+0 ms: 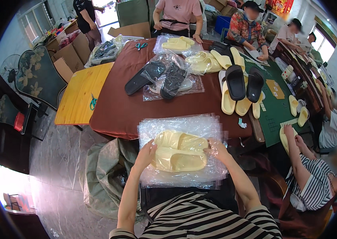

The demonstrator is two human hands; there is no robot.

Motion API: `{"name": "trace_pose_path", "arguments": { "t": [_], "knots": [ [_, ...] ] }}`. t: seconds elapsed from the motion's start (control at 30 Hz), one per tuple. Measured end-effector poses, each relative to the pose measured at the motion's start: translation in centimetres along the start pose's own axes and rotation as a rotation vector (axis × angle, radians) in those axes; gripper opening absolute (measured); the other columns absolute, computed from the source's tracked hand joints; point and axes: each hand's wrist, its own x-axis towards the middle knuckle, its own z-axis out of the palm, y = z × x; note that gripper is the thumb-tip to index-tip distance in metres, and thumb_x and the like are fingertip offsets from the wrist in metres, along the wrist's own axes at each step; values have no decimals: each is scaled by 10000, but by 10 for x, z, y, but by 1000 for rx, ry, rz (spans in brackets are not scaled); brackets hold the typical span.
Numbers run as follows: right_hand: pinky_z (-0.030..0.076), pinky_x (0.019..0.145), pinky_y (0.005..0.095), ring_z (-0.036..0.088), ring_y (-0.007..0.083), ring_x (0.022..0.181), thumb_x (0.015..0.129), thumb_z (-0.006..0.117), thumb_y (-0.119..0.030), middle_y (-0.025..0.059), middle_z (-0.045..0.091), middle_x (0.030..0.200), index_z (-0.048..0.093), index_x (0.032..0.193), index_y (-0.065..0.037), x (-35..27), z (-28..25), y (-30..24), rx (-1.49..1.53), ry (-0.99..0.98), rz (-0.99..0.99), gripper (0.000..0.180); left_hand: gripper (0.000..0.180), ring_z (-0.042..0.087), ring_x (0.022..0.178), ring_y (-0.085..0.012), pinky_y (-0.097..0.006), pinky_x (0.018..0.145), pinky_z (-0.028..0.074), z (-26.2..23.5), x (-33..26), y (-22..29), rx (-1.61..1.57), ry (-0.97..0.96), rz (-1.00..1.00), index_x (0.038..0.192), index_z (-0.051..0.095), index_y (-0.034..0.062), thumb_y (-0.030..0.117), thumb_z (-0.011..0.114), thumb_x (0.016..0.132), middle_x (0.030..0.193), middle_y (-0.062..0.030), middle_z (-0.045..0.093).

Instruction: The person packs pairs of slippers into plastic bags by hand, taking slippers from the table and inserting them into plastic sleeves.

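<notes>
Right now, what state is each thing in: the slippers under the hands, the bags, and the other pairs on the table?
left hand: open, flat on the pale yellow slippers' edge.
right hand: open, pressing the same pair.
pale yellow slippers: side by side, on the bag stack.
stack of clear bags: flat, on the lap.
black slippers: bagged, on the brown table.
teal scissors: lying on the table.

- A small packing workshop: several people sit round a brown table [116, 107] sorting slippers.
- Cream slippers [232, 101] lie in heaps, others sealed in clear bags [176, 85].
- Cardboard boxes [71, 55] stand by the wall.
</notes>
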Motion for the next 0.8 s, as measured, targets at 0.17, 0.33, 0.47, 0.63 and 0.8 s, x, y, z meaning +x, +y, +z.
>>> {"name": "trace_pose_path", "arguments": {
  "t": [0.17, 0.33, 0.47, 0.63, 0.8],
  "knots": [
    [537, 795, 458, 656, 391, 894, 764, 732, -178, 219, 656, 1046, 549, 1144, 47, 10, -8, -10, 104, 126, -223, 477, 525, 585, 1141, -419, -429, 973, 461, -3, 1, -8, 13, -8, 35, 1358, 487, -46, 321, 537, 985, 1237, -309, 584],
    [599, 725, 425, 700, 303, 828, 880, 574, -98, 211, 615, 1072, 424, 1226, 72, 13, 1, -6, 1066, -107, 241, 415, 562, 563, 1164, -426, -448, 982, 453, 3, 0, -8, 30, -15, -16, 1351, 493, -38, 375, 549, 975, 1236, -306, 580],
    [588, 812, 464, 703, 326, 923, 973, 509, -201, 233, 604, 1176, 317, 1394, -22, 8, 12, -3, 1214, -152, 259, 496, 656, 568, 1154, -430, -458, 974, 458, 12, -2, -4, 80, -4, 45, 1402, 414, -25, 433, 568, 959, 1246, -297, 569],
    [555, 806, 391, 659, 291, 1068, 1023, 458, -224, 149, 494, 1401, 175, 1552, -313, -15, 2, -32, 1150, -279, 163, 606, 635, 614, 1094, -410, -435, 926, 485, 11, 1, -12, -26, 116, -22, 1414, 400, -30, 401, 558, 975, 1142, -283, 630],
    [570, 803, 366, 614, 275, 1170, 1033, 476, -371, 92, 479, 1394, 322, 1484, -216, -14, -4, -24, 1075, -359, -53, 501, 629, 694, 910, -276, -358, 811, 521, 5, 6, -9, -285, 96, -223, 1445, 371, -12, 352, 579, 977, 977, -210, 705]
  ]
}}
